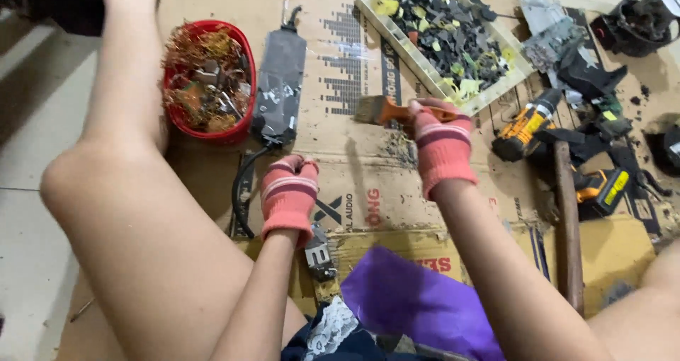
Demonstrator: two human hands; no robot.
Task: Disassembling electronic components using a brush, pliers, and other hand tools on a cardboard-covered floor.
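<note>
Both my hands wear pink knitted gloves. My right hand (440, 145) is closed around the orange handle of a paintbrush (382, 110), whose bristles point left just above the cardboard sheet (354, 71). My left hand (289, 195) is fisted on a small grey metal part (320, 256) that sticks out below the glove, over the cardboard's near edge. A patch of dark dust and crumbs (400, 147) lies on the cardboard beside the brush.
A red basket (244, 124) of copper wire scrap and a long black power adapter (280, 85) lie to the left. At the back is a cream tray (418, 56) of dark broken pieces. A yellow-black cordless drill (525, 126), wooden handle (567, 226) and purple cloth (418, 297) are nearby.
</note>
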